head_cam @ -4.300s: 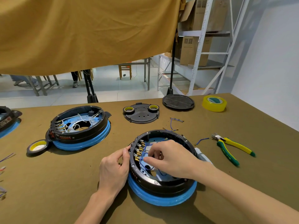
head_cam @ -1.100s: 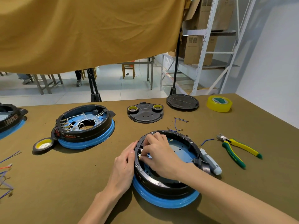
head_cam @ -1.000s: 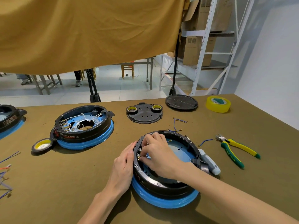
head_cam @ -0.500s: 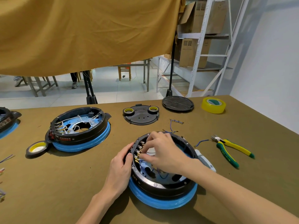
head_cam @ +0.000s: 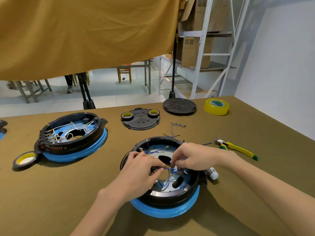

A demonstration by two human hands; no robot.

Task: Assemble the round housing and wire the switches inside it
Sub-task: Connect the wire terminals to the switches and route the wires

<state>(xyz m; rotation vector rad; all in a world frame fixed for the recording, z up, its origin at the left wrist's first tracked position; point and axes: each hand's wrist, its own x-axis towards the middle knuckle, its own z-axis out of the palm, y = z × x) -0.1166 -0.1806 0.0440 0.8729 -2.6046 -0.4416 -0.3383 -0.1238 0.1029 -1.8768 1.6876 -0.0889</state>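
The round housing [head_cam: 167, 193] sat on the table [head_cam: 51, 193] just before me. My left hand [head_cam: 141, 169] and right hand [head_cam: 194, 159] reached inside it, each pinching the blue wire [head_cam: 167, 176] between fingertips. Pliers [head_cam: 237, 148] lay to the right, yellow tape [head_cam: 216, 106] well beyond. A second housing [head_cam: 71, 135] stood to the left, a black tape roll [head_cam: 24, 160] touching it.

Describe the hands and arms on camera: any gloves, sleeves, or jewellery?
Both are bare. The left hand and right hand wear no gloves, and no rings or watch show. Both forearms are uncovered right to the frame's edge, with no sleeve, strap or marking in view.
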